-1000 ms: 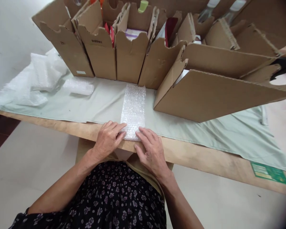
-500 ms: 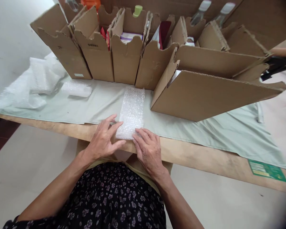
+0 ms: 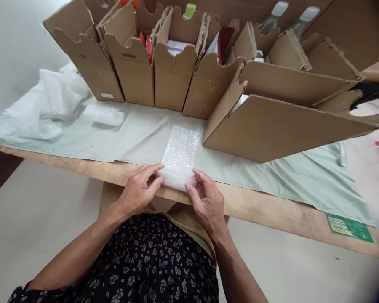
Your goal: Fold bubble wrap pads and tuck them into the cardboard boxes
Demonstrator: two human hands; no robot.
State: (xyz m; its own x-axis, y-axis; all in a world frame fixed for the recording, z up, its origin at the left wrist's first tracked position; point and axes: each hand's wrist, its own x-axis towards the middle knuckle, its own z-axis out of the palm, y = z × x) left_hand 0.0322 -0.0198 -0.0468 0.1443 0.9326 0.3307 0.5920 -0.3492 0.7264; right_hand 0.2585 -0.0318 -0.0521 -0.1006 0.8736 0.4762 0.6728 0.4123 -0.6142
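Note:
A strip of clear bubble wrap lies at the table's front edge, its near end folded or rolled into a thicker band. My left hand pinches the left end of that band between thumb and fingers. On the opposite end, the thumb and fingers of my right hand close around the corner. Whether anything is wrapped inside the band I cannot tell. Further left on the cloth lies a rolled piece of bubble wrap.
Several cardboard boxes stand in a row along the back, holding packets and bottles. A large carton sits at right. Loose bubble wrap is heaped at far left. A pale green cloth covers the wooden table; a green card lies front right.
The near end of the bubble wrap has been folded up, so the flat strip is shorter. My right hand has moved right to the band's end; my left fingers have closed on the other end.

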